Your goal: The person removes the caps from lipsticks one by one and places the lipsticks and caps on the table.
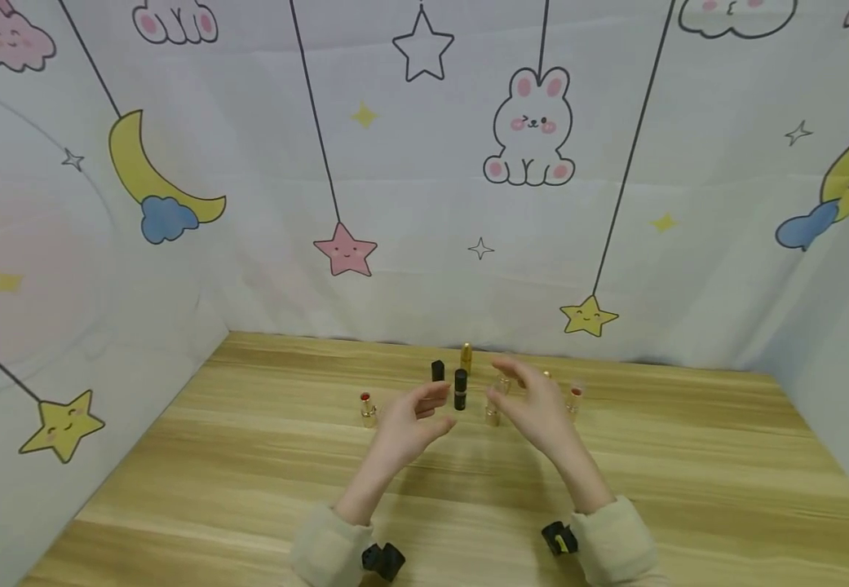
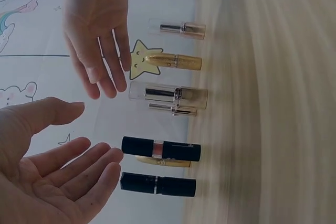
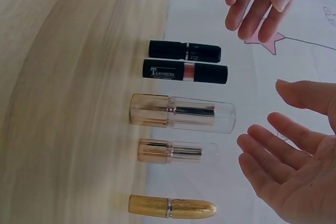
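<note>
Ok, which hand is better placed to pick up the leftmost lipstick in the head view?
Probably the left hand: it is the nearer one to the leftmost lipstick and holds nothing. The right hand is empty too, but lies beyond the black tubes.

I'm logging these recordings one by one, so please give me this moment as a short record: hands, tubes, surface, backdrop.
left hand: raised, holds nothing
right hand: raised, holds nothing
between hands, head view: front black tube
black: rear black tube
gold: rear gold tube, right gold tube
clear-capped: large clear tube, small clear tube
red-tipped: far-left tube, far-right tube
tube pose: upright
surface: wooden table
backdrop: white cloth, cartoon prints
</note>
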Tool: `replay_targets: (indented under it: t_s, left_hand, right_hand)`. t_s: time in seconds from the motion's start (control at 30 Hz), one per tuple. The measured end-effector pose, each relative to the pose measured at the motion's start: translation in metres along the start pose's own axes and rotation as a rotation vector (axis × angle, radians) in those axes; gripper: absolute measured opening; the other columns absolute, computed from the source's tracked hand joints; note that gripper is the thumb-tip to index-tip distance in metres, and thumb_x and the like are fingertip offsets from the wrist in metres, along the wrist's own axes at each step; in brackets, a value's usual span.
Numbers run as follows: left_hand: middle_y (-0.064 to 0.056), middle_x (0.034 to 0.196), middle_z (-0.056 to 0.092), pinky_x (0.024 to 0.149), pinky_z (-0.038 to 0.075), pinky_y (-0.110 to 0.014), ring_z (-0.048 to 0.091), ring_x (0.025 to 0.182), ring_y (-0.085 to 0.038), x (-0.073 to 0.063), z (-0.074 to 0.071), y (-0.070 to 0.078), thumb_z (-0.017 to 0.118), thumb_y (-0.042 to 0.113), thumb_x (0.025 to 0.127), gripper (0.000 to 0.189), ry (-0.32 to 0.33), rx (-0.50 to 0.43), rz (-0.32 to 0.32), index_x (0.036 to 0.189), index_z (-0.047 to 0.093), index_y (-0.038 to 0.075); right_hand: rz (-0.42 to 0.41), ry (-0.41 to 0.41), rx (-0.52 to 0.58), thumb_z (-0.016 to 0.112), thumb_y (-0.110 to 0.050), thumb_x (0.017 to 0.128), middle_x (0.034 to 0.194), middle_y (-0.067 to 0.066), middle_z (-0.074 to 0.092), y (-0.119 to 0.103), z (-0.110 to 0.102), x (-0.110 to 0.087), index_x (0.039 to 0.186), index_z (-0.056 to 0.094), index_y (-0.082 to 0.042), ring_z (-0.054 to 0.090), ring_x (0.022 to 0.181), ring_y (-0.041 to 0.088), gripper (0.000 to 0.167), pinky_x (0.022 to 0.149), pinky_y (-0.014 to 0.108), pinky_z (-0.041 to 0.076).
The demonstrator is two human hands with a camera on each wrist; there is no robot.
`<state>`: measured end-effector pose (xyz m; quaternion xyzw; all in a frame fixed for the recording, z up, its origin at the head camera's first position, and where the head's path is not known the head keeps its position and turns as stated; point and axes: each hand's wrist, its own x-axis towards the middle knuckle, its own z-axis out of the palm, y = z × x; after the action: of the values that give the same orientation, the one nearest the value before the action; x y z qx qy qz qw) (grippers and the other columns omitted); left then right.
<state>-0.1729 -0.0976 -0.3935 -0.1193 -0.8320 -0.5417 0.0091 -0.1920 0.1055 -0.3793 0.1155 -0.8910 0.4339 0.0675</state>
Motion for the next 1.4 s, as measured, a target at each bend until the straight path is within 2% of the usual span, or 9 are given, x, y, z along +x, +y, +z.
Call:
replay_targets:
  t_s: [0.13,0.33,0.57,0.87,1.07,1.2,1.4]
  left_hand:
    - [-0.020,0.130,0.060,0.102,0.047,-0.046,0.058,0.120,-0.035,0.004,0.010,-0.005,0.069,0.012,0.086,0.049,-0.055,0.004,0.004,0.132,0.055,0.001]
    - [-0.022,0.131,0.059,0.104,0.046,-0.046,0.057,0.121,-0.035,0.010,0.027,-0.015,0.067,0.006,0.086,0.049,-0.092,-0.048,-0.005,0.132,0.054,-0.001]
    - [-0.024,0.128,0.060,0.101,0.048,-0.044,0.058,0.120,-0.038,0.016,0.046,-0.020,0.071,0.006,0.084,0.050,-0.068,-0.040,-0.016,0.129,0.054,-0.005]
    - [-0.023,0.126,0.061,0.097,0.051,-0.045,0.060,0.116,-0.038,0.026,0.062,-0.021,0.072,0.008,0.082,0.051,-0.048,-0.012,-0.073,0.129,0.055,-0.003]
    - [-0.024,0.123,0.062,0.093,0.053,-0.044,0.063,0.111,-0.038,0.031,0.069,-0.022,0.073,0.007,0.081,0.051,-0.033,-0.019,-0.107,0.128,0.056,-0.003]
    - [-0.023,0.119,0.065,0.091,0.055,-0.044,0.064,0.109,-0.036,0.032,0.074,-0.021,0.073,0.006,0.080,0.049,-0.010,-0.009,-0.127,0.125,0.058,-0.003]
    - [-0.020,0.106,0.070,0.084,0.057,-0.039,0.068,0.099,-0.031,0.037,0.081,-0.021,0.073,0.002,0.077,0.042,0.047,0.025,-0.138,0.118,0.063,-0.004]
  right_hand:
    - [0.040,-0.018,-0.019,0.068,-0.021,0.088,0.141,0.013,0.053,0.006,0.001,0.001,0.136,0.053,-0.012,0.051,0.127,0.039,0.051,0.101,0.057,0.044]
    - [0.033,-0.014,-0.027,0.070,-0.016,0.087,0.141,0.014,0.053,0.014,0.003,0.002,0.134,0.054,-0.009,0.053,0.125,0.037,0.050,0.101,0.055,0.045]
    - [0.018,-0.018,-0.048,0.070,-0.013,0.086,0.131,0.016,0.061,0.019,0.005,0.004,0.132,0.055,-0.009,0.057,0.121,0.036,0.049,0.100,0.055,0.045]
    - [0.024,-0.011,-0.036,0.070,-0.017,0.087,0.122,0.015,0.066,0.024,0.007,0.006,0.130,0.057,-0.008,0.060,0.115,0.035,0.046,0.097,0.053,0.048]
    - [0.056,-0.013,-0.051,0.069,-0.018,0.087,0.120,0.013,0.067,0.026,0.009,0.007,0.130,0.057,-0.010,0.061,0.113,0.033,0.045,0.095,0.051,0.049]
    - [0.049,-0.007,-0.055,0.069,-0.018,0.087,0.118,0.014,0.068,0.028,0.010,0.006,0.129,0.058,-0.008,0.062,0.111,0.033,0.044,0.093,0.051,0.050]
    - [0.074,-0.011,-0.033,0.068,-0.020,0.088,0.122,0.013,0.066,0.029,0.012,0.008,0.127,0.059,-0.008,0.063,0.110,0.032,0.041,0.092,0.050,0.051]
